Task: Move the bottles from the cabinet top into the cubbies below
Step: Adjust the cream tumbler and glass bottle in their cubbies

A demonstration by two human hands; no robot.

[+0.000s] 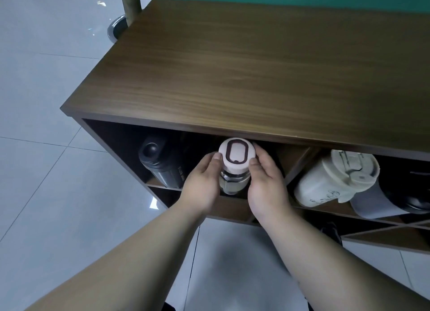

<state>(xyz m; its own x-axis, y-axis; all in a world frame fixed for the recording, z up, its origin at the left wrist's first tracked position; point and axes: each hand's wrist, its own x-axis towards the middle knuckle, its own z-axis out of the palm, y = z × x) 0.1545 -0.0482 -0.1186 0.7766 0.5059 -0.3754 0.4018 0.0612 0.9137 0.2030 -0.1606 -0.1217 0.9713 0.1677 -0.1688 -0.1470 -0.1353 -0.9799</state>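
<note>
With both hands, the left hand (202, 185) and right hand (265, 185), their fingers clamped on the pink-capped bottle (235, 166) at the cubby (130, 143) mouth, best push it straight toward 12 o'clock, clear of the black bottle (160, 165) at 9 o'clock.

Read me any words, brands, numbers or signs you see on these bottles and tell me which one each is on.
Nothing here can be read with certainty.
Black bottle: pale lettering low on its side, too small and blurred to read.
Cream tumbler: dark printed marks on its side and lid, too blurred to read.
Glass bottle with the pink cap: only a dark oval ring on the cap, no letters visible.
Cabinet top: no text.
</note>
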